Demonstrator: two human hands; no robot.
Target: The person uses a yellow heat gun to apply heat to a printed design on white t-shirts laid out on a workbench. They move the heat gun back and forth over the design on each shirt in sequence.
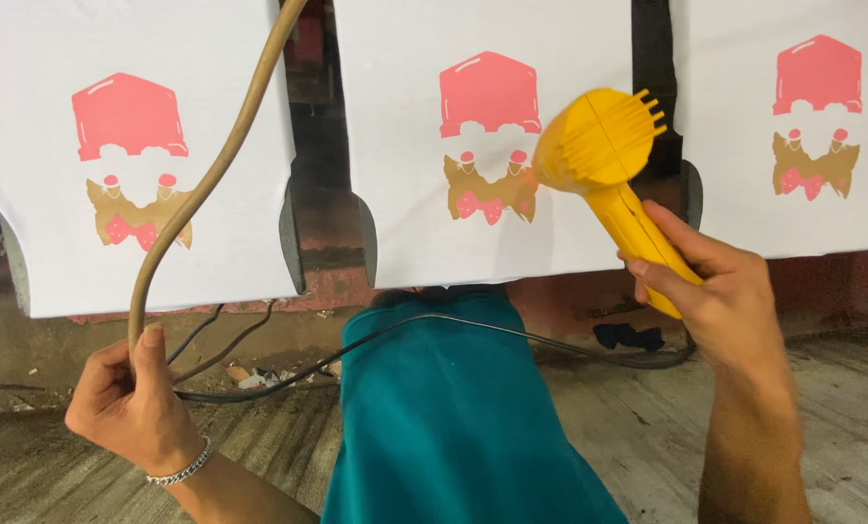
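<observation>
My right hand (720,296) grips the handle of a yellow heat gun (604,146), whose vented head is turned toward the middle white fabric panel (482,247). That panel carries a pink and tan printed design (489,136). My left hand (128,398), with a silver bracelet at the wrist, is closed around a thick tan hose (220,160) that curves up and out of the top of the view. A thin black cord (453,320) runs from under the heat gun across to the left hand's side.
Two more white panels with the same print hang at the left (123,262) and right (793,218). My teal-clad leg (453,417) fills the lower middle. Below is a rough grey floor (618,408), with small debris and more cables at the left.
</observation>
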